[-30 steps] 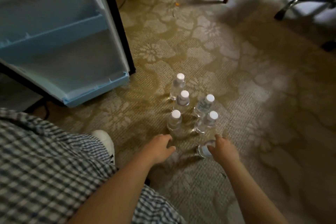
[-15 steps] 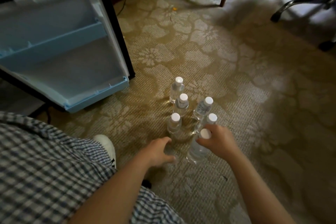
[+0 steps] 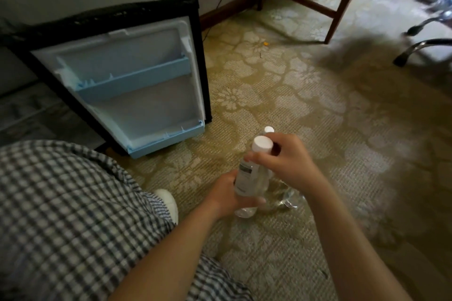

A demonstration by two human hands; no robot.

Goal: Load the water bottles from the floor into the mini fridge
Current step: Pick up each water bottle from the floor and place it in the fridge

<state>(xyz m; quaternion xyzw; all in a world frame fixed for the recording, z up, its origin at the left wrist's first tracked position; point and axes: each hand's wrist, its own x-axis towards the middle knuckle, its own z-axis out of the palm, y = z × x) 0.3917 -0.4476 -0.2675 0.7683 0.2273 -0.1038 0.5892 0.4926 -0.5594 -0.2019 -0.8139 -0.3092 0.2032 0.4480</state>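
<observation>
A clear water bottle (image 3: 252, 176) with a white cap is lifted above the carpet, held by both hands. My left hand (image 3: 227, 197) wraps its lower body and my right hand (image 3: 285, 161) grips its neck just under the cap. Behind my right hand the white cap of another bottle (image 3: 269, 129) shows, and the bases of more bottles (image 3: 289, 199) stand on the carpet, mostly hidden by my hands. The mini fridge door (image 3: 137, 88) stands open to the left, with two pale blue shelves that hold nothing. The fridge's inside is dark at the far left.
My checked trouser leg (image 3: 73, 215) and a white shoe (image 3: 168, 203) fill the lower left. A wooden table leg (image 3: 342, 0) and a chair's metal base (image 3: 420, 49) stand at the back right. Patterned carpet (image 3: 318, 110) covers the floor.
My right hand has lifted one bottle off the carpet and my left hand has closed around its body. The view has tilted up, showing more of the fridge door and wall.
</observation>
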